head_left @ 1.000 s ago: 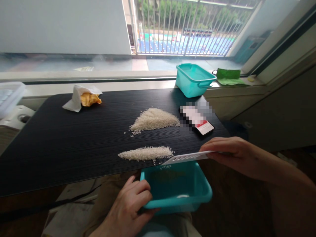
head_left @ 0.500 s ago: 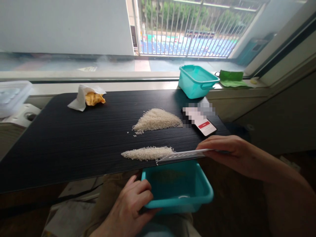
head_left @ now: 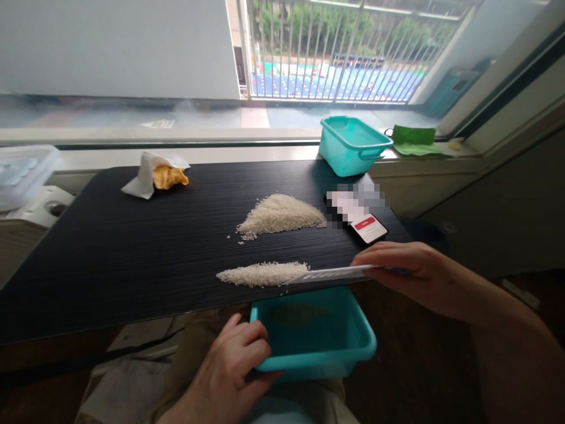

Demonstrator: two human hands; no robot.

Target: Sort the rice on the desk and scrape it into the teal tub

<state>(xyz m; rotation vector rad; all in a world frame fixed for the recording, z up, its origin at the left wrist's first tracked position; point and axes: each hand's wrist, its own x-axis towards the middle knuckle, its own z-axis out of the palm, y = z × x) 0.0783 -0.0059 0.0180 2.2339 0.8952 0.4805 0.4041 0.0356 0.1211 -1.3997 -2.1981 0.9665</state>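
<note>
My right hand (head_left: 401,265) is closed on one end of a flat white slotted tool (head_left: 339,272), maybe a spatula; its exact kind is unclear. The tool's far end touches the right side of a long, low heap of white rice (head_left: 260,274) near the table's front edge. Below that edge, my left hand (head_left: 242,353) grips the left rim of a teal plastic basin (head_left: 318,358). Some pale matter shows dimly on the basin's floor. A larger pile of rice (head_left: 282,213) lies farther back on the dark table (head_left: 132,253).
A phone (head_left: 371,228) lies right of the larger pile. Behind it stands a second teal basin (head_left: 353,144), with green cloth (head_left: 415,140) on the sill. At the back left is a white paper wrapper (head_left: 143,176) holding yellow-brown food (head_left: 170,176). A clear plastic box (head_left: 26,174) is far left.
The white tool's tip has lifted slightly and drawn back from the table's edge. The basin in my left hand has shifted a little to the left. The larger rice pile is unchanged.
</note>
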